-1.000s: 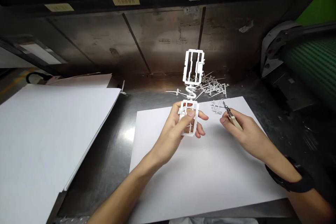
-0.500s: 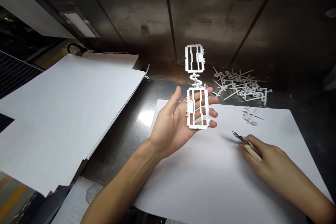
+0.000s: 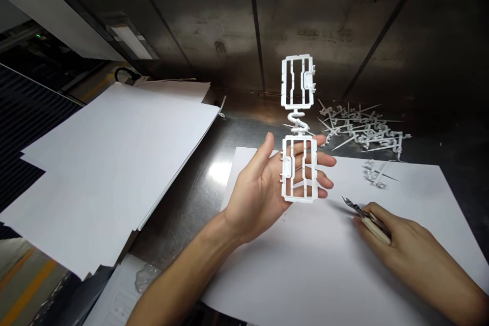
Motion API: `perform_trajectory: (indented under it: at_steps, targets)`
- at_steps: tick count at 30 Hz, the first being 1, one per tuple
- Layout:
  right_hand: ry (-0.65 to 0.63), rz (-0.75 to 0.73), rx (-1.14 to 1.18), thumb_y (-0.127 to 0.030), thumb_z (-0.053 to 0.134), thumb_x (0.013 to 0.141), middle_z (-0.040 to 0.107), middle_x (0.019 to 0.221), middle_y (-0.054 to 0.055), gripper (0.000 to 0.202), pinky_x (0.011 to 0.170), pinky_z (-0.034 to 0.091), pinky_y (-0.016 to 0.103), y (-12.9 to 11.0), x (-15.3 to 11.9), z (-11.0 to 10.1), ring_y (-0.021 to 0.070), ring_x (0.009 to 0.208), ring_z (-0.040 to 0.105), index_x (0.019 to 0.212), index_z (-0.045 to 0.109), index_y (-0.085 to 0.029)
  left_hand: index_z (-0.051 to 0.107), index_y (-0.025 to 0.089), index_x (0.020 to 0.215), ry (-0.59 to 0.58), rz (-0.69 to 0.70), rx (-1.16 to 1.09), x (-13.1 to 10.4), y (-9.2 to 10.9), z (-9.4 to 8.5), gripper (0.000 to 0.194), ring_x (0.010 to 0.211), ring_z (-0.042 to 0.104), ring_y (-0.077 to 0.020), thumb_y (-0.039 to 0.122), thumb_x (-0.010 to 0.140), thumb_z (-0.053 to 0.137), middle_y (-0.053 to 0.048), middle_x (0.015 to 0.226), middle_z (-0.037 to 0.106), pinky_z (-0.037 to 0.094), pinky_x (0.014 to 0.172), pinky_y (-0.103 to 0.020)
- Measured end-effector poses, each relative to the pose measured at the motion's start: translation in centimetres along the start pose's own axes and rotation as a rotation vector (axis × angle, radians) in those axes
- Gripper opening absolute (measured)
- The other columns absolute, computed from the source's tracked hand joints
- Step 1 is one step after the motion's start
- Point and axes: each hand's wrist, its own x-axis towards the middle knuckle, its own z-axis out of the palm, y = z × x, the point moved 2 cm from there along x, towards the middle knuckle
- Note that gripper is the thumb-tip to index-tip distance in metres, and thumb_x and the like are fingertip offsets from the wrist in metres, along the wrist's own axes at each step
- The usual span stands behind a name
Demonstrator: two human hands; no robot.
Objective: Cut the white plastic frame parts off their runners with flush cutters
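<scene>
On the palm and spread fingers of my left hand (image 3: 255,193) rests a white moulded plastic part. Its lower frame (image 3: 283,183) lies across the fingers, and its upper frame (image 3: 284,81) sticks out beyond them in the air. A wavy S-shaped sprue (image 3: 298,121) joins the two slotted frames. My right hand (image 3: 410,244) is closed around side cutters (image 3: 372,226) with pale handles, low over the white sheet. The cutters' jaws point up and left, apart from the part.
A pile of cut white sprues (image 3: 362,127) lies on the metal bench at the back right. One loose sprue (image 3: 376,175) rests on the white sheet (image 3: 305,275). Stacked white sheets (image 3: 114,173) stand at left. Behind rises a metal wall (image 3: 206,25).
The upper frame has tilted toward me and looks larger. My view has shifted slightly, so everything sits a little further right. The cutters stay in my right hand.
</scene>
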Motion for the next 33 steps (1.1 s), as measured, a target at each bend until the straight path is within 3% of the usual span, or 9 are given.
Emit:
perform_trajectory:
  at_steps: [4,10,15,24,30,33]
  targets:
    - [-0.039,0.011,0.011,-0.056,0.046,0.110,0.069,0.086,0.001,0.032,0.063,0.046,0.032,-0.2,0.2,-0.1,0.0283,0.073,0.067,0.100,0.059,-0.028,0.072,0.013,0.141,0.045,-0.015,0.033,0.0,-0.2,-0.2,0.071,0.096,0.070,-0.0224,0.061,0.117,0.026,-0.013,0.117,0.072,0.053,0.089,-0.031]
    - [-0.041,0.050,-0.007,-0.059,0.035,0.109,0.063,0.080,-0.004,0.036,0.067,0.045,0.035,-0.8,0.0,-0.1,0.0248,0.070,0.061,0.100,0.053,-0.029,0.071,0.014,0.141,0.067,0.027,0.164,0.1,-0.7,-0.5,0.069,0.089,0.065,-0.0192,0.065,0.115,0.031,-0.010,0.104,0.069,0.052,0.087,-0.028]
    - [-0.034,0.054,-0.007,-0.060,0.032,0.108,0.063,0.082,-0.004,0.037,0.069,0.044,0.037,-1.2,-0.1,-0.1,0.0255,0.072,0.061,0.102,0.052,-0.029,0.065,0.016,0.149,0.118,0.070,0.339,0.0,-1.2,-0.5,0.077,0.095,0.066,-0.0230,0.071,0.114,0.025,-0.014,0.115,0.071,0.050,0.083,-0.031]
    - [-0.011,0.013,0.031,-0.054,0.034,0.109,0.060,0.079,-0.005,0.033,0.065,0.041,0.036,-1.1,0.0,0.0,0.0237,0.066,0.058,0.095,0.049,-0.028,0.053,0.017,0.158,0.009,0.035,0.476,-0.3,-2.5,0.4,0.087,0.104,0.064,-0.0279,0.074,0.111,0.006,-0.016,0.117,0.071,0.047,0.095,-0.038]
    - [0.027,-0.018,0.046,-0.046,0.035,0.109,0.060,0.081,-0.005,0.027,0.064,0.039,0.035,-1.3,0.0,0.5,0.0236,0.068,0.059,0.095,0.049,-0.027,0.058,0.019,0.153,-0.116,-0.015,0.487,-0.9,-2.6,0.3,0.090,0.103,0.057,-0.0260,0.078,0.109,0.006,-0.014,0.115,0.067,0.043,0.102,-0.040]
    - [0.018,-0.021,0.057,-0.044,0.035,0.109,0.060,0.080,-0.005,0.025,0.063,0.039,0.035,-1.4,0.1,0.7,0.0233,0.068,0.059,0.096,0.048,-0.027,0.060,0.021,0.151,-0.149,-0.037,0.482,-0.9,-2.7,0.0,0.089,0.103,0.057,-0.0254,0.079,0.108,0.008,-0.013,0.116,0.066,0.043,0.097,-0.039]
